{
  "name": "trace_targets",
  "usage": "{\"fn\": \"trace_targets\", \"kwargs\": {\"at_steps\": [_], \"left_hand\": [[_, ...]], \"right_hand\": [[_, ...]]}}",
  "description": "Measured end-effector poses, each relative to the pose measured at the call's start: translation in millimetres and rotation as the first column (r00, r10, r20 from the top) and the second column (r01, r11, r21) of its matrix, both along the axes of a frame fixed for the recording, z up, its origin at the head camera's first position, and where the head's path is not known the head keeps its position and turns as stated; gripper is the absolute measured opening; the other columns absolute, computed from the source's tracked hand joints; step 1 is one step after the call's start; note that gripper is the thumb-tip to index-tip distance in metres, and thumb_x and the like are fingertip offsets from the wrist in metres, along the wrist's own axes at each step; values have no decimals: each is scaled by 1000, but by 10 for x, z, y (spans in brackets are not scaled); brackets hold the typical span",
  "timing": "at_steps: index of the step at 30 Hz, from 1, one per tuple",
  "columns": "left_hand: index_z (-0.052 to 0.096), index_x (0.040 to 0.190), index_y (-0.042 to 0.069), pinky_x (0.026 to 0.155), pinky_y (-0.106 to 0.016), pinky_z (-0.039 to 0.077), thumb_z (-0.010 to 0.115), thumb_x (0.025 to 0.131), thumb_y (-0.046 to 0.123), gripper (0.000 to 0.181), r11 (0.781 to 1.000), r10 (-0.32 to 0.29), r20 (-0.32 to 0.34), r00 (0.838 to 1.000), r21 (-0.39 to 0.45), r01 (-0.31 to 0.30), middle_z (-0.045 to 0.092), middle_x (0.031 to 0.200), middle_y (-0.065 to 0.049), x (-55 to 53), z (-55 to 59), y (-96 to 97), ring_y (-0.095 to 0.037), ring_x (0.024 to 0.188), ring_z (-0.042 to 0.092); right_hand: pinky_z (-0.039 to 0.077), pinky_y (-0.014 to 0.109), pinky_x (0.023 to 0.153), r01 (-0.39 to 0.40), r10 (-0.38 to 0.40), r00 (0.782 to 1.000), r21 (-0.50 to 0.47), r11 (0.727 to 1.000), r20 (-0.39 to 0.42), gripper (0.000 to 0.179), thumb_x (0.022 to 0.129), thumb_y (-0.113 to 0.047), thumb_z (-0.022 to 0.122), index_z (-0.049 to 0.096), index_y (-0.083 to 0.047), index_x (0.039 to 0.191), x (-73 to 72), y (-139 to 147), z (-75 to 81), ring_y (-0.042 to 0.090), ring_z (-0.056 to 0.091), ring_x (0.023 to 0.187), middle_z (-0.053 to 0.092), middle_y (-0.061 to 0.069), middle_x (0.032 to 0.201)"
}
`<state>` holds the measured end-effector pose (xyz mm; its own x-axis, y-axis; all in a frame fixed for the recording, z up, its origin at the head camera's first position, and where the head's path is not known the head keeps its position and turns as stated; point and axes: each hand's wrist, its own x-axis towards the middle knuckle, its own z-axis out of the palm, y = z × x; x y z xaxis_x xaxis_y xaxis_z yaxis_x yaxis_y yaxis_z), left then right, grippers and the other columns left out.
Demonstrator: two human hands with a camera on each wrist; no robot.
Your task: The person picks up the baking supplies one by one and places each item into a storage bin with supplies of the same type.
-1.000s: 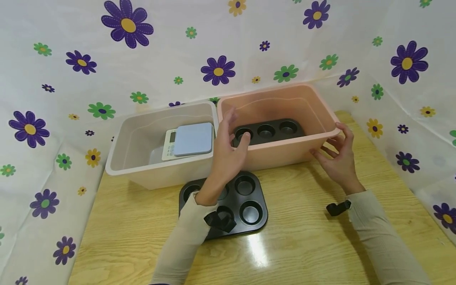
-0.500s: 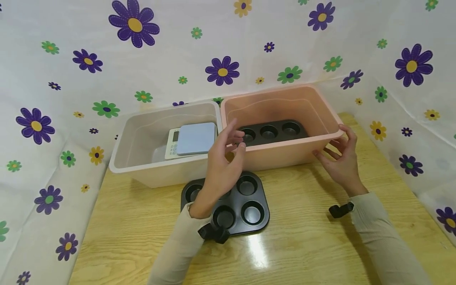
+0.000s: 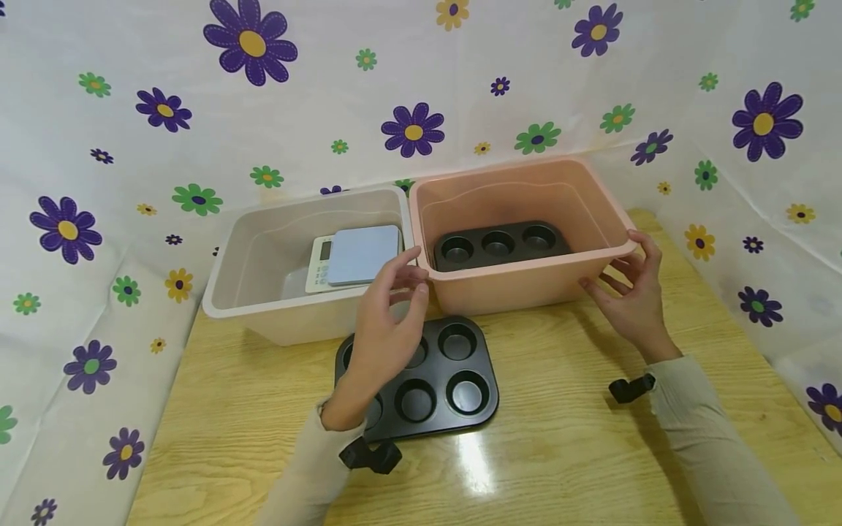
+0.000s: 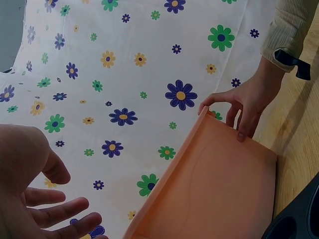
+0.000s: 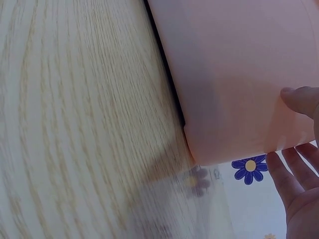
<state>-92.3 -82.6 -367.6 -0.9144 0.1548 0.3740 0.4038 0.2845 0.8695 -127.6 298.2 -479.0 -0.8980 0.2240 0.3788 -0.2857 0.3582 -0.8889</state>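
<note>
My left hand [image 3: 381, 336] hovers in front of the bins with its fingers loosely bent and nothing between them. Beneath it in the head view, a dark muffin pan [image 3: 439, 371] lies on the table. At the near right corner of a pink plastic bin [image 3: 520, 285], my right hand [image 3: 634, 303] holds on, one finger at the rim and the thumb against the front wall. That thumb and the fingers around the corner also show in the right wrist view. Inside the pink bin sits another dark muffin pan [image 3: 498, 245], its nearer part hidden by the front wall.
Left of the pink bin, rims nearly together, stands a beige bin [image 3: 296, 314] with a kitchen scale [image 3: 364, 256] in it. Both bins back onto a flowered cloth [image 3: 316, 95]. The wooden table [image 3: 559, 438] extends toward me.
My left hand has drawn back from over the pink bin, leftward and toward me, its fingers bending more. The right hand keeps its place at the bin's corner.
</note>
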Motion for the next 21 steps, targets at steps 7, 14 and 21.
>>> {"fn": "trace_targets", "kwargs": {"at_steps": [7, 14, 21], "left_hand": [[60, 151, 7, 101, -52, 63, 63, 106, 4, 45, 999, 43, 15, 999, -34, -42, 73, 122, -16, 115, -55, -182, -30, 116, 72], [63, 147, 5, 93, -46, 66, 65, 104, 2, 44, 995, 56, -2, 998, -78, -56, 75, 121, -16, 204, -170, -353, -29, 108, 74], [69, 141, 7, 86, -32, 65, 67, 104, 0, 37, 993, -16, 26, 1000, -119, 19, 77, 115, -13, 325, -490, -687, -25, 102, 76]], "right_hand": [[55, 8, 99, -12, 12, 1000, 6, 1000, -11, 101, 88, 16, 80, 24, -17, 165, -6, 24, -1, 2, 63, 123, 58, -8, 140], [55, 8, 98, -9, 9, 1000, 11, 1000, -13, 101, 87, 15, 81, 25, -17, 165, -39, 22, -5, 1, 64, 121, 58, -10, 139], [55, 7, 97, -11, 11, 1000, 46, 999, 2, 103, 88, 13, 82, 23, -20, 167, -17, 40, -17, -2, 63, 121, 58, -12, 140]]}}
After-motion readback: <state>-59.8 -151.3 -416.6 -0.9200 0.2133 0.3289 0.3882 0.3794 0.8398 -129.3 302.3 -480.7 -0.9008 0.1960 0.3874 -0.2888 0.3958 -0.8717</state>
